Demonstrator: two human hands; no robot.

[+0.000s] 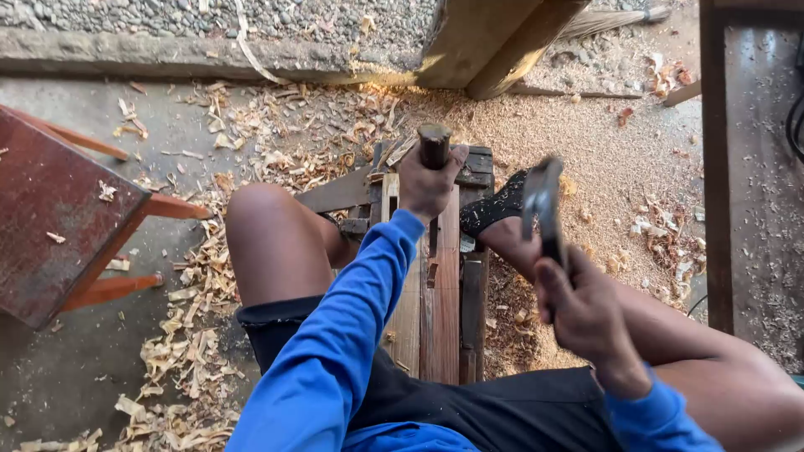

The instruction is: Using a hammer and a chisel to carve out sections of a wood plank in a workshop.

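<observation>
Between the knees, on the low slatted wooden work bench (440,310): 1 chisel (434,155), round dark handle upright, blade end hidden against the wood; left hand (427,180), grip clamped around the handle just under its top. Above and right of the bench: 1 hammer (543,205), head blurred and raised, well apart from the chisel; right hand (582,314), grip clamped on the hammer's shaft. Just beside the chisel, to its right: 1 foot in a dark patterned sock (494,209), resting at the bench edge. Around, on the concrete floor (84,368): wood shavings (188,351) and sawdust; 1 red wooden stool (59,213) at left. Risks, as judged: off-centre strike glancing from the small rounded handle top onto the left knuckles close beneath; tilted chisel skidding toward the socked foot or bare knee; loose shavings underfoot letting the bracing foot slip and the bench shift mid-blow.
</observation>
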